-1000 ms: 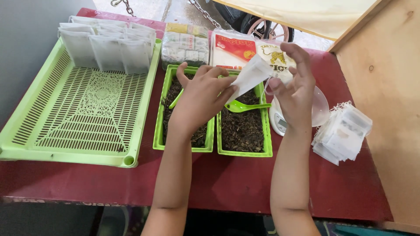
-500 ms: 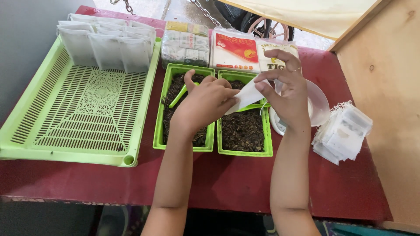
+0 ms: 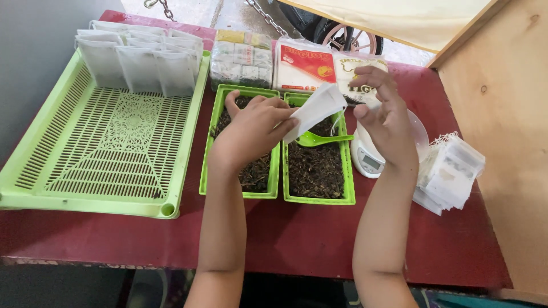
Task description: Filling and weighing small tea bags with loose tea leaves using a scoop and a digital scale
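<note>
Hiding left tray's (image 3: 208,148) leaves: left hand (image 3: 251,131) pinching white bag (image 3: 315,110).

The left hand (image 3: 251,128) now pinches the white paper bag (image 3: 315,108) alone; the right hand (image 3: 385,117) has let go and opened beside it

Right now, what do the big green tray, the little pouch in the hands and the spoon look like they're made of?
The big green tray looks like moulded plastic, matte lime, with a slotted lattice floor. The white pouch, held by the left hand with the right hand beside it, seems thin filter paper or non-woven fabric: soft and creased. The green spoon looks like glossy plastic.
</note>
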